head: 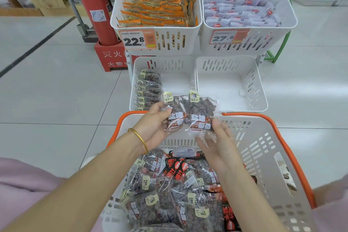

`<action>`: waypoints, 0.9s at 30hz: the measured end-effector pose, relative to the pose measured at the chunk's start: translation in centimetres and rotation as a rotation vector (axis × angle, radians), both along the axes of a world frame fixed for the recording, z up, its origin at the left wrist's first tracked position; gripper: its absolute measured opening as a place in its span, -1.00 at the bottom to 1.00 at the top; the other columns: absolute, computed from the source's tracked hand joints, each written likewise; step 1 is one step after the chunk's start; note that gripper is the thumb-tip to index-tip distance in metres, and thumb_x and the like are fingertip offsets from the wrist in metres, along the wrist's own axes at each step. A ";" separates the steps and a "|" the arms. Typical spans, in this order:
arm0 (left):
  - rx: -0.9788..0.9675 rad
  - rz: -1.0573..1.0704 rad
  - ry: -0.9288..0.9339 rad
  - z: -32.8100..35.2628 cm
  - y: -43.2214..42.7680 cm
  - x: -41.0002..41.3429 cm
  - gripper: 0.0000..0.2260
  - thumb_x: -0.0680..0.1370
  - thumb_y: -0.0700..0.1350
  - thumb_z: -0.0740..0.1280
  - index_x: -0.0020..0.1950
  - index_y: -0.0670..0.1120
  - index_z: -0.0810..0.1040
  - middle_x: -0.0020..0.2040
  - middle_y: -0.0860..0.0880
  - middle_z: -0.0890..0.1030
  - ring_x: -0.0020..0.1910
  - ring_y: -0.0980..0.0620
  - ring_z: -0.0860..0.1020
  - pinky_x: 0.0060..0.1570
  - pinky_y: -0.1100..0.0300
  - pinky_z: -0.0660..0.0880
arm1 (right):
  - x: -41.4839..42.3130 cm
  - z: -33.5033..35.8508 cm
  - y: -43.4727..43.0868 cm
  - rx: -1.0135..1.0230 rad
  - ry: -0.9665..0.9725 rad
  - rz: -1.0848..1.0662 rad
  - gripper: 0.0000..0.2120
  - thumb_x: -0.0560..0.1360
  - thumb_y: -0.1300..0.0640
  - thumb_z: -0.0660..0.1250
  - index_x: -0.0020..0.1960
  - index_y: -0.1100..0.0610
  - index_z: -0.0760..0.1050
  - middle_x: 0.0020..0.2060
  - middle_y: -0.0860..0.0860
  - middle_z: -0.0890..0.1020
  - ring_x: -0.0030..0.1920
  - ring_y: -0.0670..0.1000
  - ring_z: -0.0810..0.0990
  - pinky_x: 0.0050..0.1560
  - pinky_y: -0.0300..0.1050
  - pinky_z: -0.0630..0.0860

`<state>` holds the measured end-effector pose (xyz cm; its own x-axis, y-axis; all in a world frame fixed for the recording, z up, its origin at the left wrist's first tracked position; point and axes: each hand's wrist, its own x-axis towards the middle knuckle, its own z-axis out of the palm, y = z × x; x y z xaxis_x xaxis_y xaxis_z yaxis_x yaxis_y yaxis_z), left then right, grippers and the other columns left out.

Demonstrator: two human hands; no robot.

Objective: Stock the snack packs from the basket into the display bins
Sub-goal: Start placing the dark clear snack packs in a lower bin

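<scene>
My left hand (153, 126) grips a clear snack pack of dark brown pieces (174, 113) above the basket's far rim. Beside it, my right hand (219, 141) holds a second matching pack (202, 114) from below, thumb on its front. The white basket with orange rim (263, 149) in front of me holds several such packs (169, 194) plus some red and black ones. Beyond it, the lower left display bin (165, 66) has a row of the same packs (148, 90) along its left side. The lower right bin (227, 83) holds no packs.
Above stand two upper bins: the left one (156, 22) full of orange packs, the right one (246, 26) full of pale packs, each with a price tag. A red fire extinguisher (96, 11) stands on the tiled floor at the left.
</scene>
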<state>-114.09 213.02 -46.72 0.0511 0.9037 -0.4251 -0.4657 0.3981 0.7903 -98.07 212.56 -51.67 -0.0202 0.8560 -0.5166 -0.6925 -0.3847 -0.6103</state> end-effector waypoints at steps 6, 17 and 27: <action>0.054 -0.116 0.216 -0.8 -0.2 0.7 -0.23 0.31 0.26 0.42 0.38 -0.06 0.24 0.38 -0.13 0.41 0.19 -0.02 0.49 0.09 0.06 0.52 | -1.1 0.4 0.3 0.152 -0.041 0.036 -0.71 0.32 0.05 0.42 0.00 0.03 0.46 0.01 0.01 0.58 0.06 0.05 0.51 0.08 -0.04 0.51; 0.183 -0.322 0.806 -2.7 0.6 -1.0 -0.25 0.40 -0.07 0.50 0.44 0.02 0.12 0.26 0.14 0.35 0.24 0.17 0.36 0.14 0.30 0.38 | 2.9 2.2 4.0 0.533 -0.885 0.490 -0.09 0.25 0.03 0.56 0.46 -0.19 0.15 0.39 -0.25 0.28 0.35 -0.15 0.32 0.33 -0.01 0.33; 0.350 -0.342 0.930 -1.6 7.4 -3.5 -0.36 0.38 -0.10 0.52 0.27 0.08 0.17 0.21 0.12 0.33 0.10 0.23 0.46 0.04 0.26 0.47 | 0.3 4.3 13.7 0.577 -0.797 0.887 -0.49 0.34 0.46 0.44 0.01 -0.11 0.49 0.09 -0.13 0.55 -0.27 0.00 0.65 -0.28 -0.09 0.63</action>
